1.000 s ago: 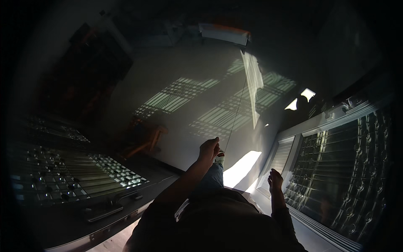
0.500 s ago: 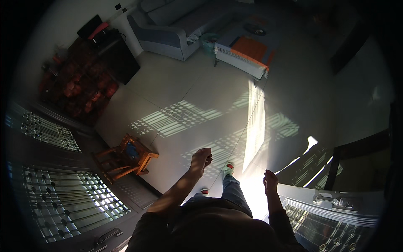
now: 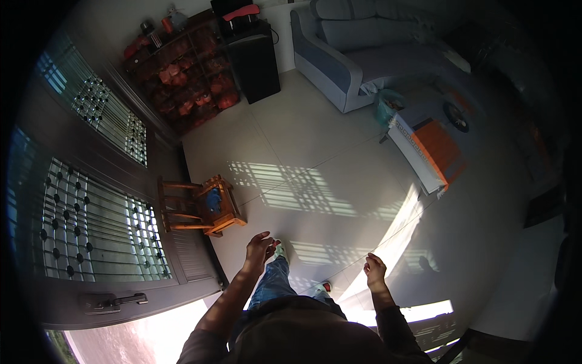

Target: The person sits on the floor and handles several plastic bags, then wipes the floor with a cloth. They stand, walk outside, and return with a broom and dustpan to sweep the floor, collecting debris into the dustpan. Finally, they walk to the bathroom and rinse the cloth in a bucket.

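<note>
Indoors, the person stands on a pale tiled floor [image 3: 315,133] streaked with sunlight. Both hands hang free in front of the body, holding nothing. The left hand [image 3: 260,247] is loosely open, fingers slightly curled, nearest to a small wooden stool [image 3: 203,205] that stands beside the dark metal door [image 3: 91,230] with its grilled glass panels. The right hand [image 3: 374,269] is half curled and apart from everything. Farther off sit a grey sofa [image 3: 357,54], a low table [image 3: 424,151] with an orange top, and a dark shelf [image 3: 194,79] of red things.
</note>
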A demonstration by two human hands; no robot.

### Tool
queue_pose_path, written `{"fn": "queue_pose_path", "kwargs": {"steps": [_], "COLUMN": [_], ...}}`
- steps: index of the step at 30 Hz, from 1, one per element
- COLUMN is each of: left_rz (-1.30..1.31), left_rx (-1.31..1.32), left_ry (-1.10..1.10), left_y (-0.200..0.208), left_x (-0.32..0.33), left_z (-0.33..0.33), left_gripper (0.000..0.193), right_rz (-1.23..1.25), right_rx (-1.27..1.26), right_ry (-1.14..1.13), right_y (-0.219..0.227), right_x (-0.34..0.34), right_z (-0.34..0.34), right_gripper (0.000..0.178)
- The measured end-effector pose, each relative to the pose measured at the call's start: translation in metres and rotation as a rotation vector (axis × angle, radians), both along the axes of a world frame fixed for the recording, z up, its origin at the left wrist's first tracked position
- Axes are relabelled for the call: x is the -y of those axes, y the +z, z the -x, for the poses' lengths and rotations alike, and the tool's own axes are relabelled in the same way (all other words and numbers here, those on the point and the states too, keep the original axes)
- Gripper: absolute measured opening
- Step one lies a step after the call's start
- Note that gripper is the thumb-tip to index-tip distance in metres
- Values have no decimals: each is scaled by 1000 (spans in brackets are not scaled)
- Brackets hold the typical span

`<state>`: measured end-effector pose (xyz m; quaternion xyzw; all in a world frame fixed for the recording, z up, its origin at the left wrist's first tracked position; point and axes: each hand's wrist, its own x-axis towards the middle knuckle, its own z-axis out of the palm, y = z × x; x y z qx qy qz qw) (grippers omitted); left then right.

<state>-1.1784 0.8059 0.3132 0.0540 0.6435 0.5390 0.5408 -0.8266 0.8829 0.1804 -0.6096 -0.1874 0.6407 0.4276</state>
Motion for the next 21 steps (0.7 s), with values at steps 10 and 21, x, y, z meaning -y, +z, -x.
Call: {"fn": "queue_pose_path", "kwargs": {"steps": [10,21], "left_rz": [-124,-193], "left_rx": [89,-233], "left_ry": [291,526], "left_y": [-33,-72], "left_x": [-48,-49], "left_z": [173,305], "left_gripper": [42,21], "right_rz": [-11,-119], "right_rx": [42,179], "right_ry": [258,691], "right_y": [3,18], "right_x": [-111,-226], "right_z": [187,410], "right_gripper": [18,15]}}
